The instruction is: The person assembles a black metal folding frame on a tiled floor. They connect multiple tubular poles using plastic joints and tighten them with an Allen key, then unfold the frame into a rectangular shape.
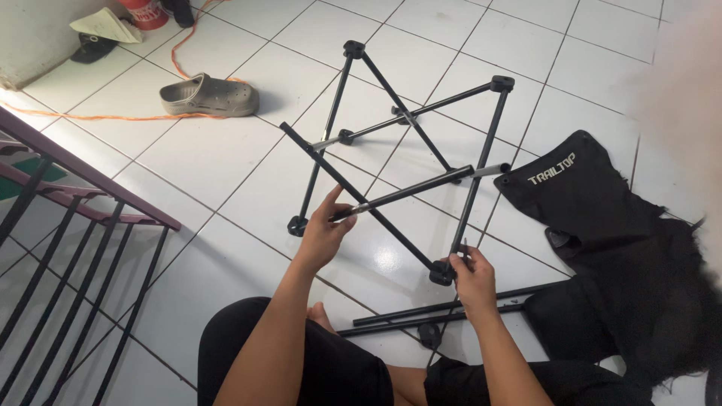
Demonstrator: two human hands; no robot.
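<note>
A black folding frame [406, 135] of thin metal poles with plastic joints stands spread on the white tiled floor. My left hand [322, 229] grips one of its poles near the middle, where a silver section meets the black. My right hand [472, 278] pinches a thin cord at the frame's near corner joint [441, 272]. Two loose black poles [444, 312] lie on the floor just below my right hand. I sit on the floor with my knees in black shorts at the bottom of the view.
Black fabric seat cloth [594, 218] and a black bag lie at the right. A grey clog [210, 96] and an orange cable [113, 116] lie at the upper left. A dark red stair railing [83, 225] runs along the left side.
</note>
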